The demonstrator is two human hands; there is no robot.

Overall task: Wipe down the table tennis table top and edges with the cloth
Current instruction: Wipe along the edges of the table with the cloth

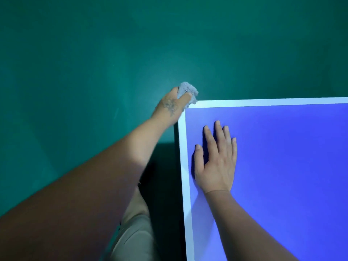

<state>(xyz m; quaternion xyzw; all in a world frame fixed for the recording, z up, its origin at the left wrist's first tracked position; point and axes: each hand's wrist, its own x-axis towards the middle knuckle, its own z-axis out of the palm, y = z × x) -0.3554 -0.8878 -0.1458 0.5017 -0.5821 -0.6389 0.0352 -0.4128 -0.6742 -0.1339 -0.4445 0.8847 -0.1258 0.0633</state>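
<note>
At centre frame, the left hand [172, 105] bunches a grey cloth [187, 91] against the corner of the blue table [282, 166] – its white border [183, 166] running down – while the right hand [216, 159] lies spread flat on top, lower right

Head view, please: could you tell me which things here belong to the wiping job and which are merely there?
Part of the job:
- cloth, bunched in the left hand at the table's corner
- table tennis table, blue top with a white edge line
- right hand, flat on the top

Merely there:
- green floor
- the person's leg beside the table
</note>
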